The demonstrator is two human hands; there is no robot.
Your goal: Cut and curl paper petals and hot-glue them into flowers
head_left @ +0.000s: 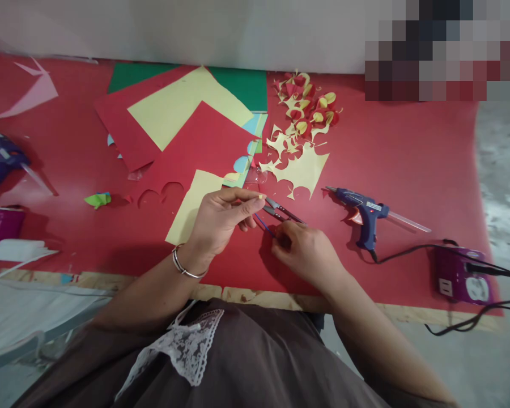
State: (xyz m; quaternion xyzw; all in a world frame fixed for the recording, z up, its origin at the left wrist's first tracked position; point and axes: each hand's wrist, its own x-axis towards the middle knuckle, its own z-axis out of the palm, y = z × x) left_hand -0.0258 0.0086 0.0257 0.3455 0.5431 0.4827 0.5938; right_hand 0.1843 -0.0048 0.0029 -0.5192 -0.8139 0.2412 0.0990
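My left hand, with a silver bangle at the wrist, is closed in a pinch, and a tiny pale-yellow piece shows at its fingertips. My right hand is curled closed just to the right, lower down. Out of its fingers a thin dark-blue stick slants up toward my left hand; whether the left fingers touch it I cannot tell. Scissors lie behind the two hands, partly covered by them. Beneath my left hand is a yellow paper sheet. A red sheet with scalloped cut-outs lies beyond.
A blue glue gun lies at right, corded beside a purple box; another glue gun is at left. Yellow scraps and red-yellow paper shapes lie at the back. A small green paper shape sits left.
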